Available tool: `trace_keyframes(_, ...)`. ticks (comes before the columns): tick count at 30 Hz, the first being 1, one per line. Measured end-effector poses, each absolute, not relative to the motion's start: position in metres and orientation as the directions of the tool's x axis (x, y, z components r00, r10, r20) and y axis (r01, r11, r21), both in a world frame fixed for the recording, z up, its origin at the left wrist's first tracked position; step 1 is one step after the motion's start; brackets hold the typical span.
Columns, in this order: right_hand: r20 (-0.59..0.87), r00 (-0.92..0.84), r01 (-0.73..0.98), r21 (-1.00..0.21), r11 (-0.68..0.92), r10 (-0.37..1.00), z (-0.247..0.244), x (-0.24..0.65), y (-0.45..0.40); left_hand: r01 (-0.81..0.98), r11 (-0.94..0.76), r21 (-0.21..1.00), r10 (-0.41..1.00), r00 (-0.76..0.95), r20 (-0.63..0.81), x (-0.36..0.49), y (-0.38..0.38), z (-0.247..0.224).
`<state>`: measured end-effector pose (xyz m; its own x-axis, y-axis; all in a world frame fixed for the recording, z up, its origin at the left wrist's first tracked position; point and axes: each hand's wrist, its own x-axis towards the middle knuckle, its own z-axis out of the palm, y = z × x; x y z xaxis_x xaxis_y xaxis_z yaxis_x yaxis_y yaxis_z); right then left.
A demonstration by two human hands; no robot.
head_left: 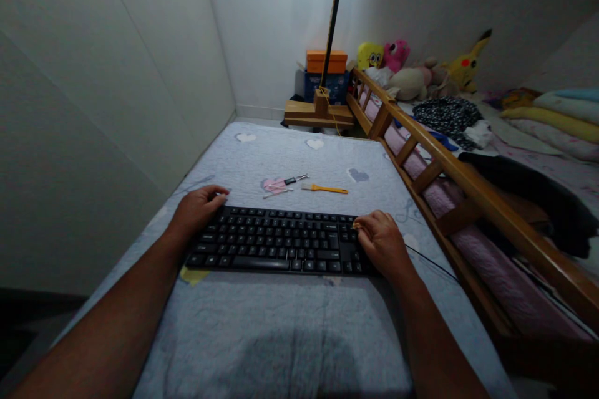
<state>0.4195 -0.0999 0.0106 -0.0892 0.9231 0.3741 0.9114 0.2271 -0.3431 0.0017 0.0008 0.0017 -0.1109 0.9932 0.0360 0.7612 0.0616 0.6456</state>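
A black keyboard (276,240) lies flat in front of me on a light blue cover with heart prints. My left hand (199,209) holds its far left corner, with fingers curled over the edge. At the right end, over the number keys, my right hand (381,240) is closed in a pinch. Between its thumb and fingers a small tan piece (356,225) shows, perhaps cloth; most of it is hidden. Beyond the keyboard lie a yellow-handled brush (327,189), a dark-handled tool with a metal tip (296,179) and a cotton swab (277,192).
A thin cable (430,260) trails from the keyboard's right side. A wooden bed rail (449,168) runs along the right, with plush toys and bedding behind it. At the back, a lamp pole (331,28) rises from a wooden base near stacked boxes (326,62). A pale wall stands left.
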Motion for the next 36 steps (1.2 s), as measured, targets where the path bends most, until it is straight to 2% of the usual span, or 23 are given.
trace_keyframes(8, 0.366, -0.157, 0.879, -0.371, 0.299, 0.917, 0.014, 0.4136, -0.1017, 0.768, 0.047, 0.639, 0.993, -0.107, 0.055, 0.0022, 0.0001, 0.002)
trace_keyframes(14, 0.356, -0.142, 0.897, -0.349, 0.273, 0.923, 0.0118, 0.417, -0.1003, 0.765, 0.058, 0.642, 0.994, -0.106, 0.036, 0.0022, 0.0001, 0.0022)
trace_keyframes(21, 0.39, -0.11, 0.884, -0.382, 0.269, 0.914, 0.0122, 0.4213, -0.0993, 0.771, 0.053, 0.635, 0.993, -0.106, 0.046, 0.0005, 0.0003, 0.0001)
trace_keyframes(36, 0.352, -0.14, 0.884, -0.377, 0.277, 0.925, 0.0125, 0.4202, -0.1001, 0.774, 0.049, 0.631, 0.993, -0.108, 0.055, 0.0013, 0.0006, 0.0004)
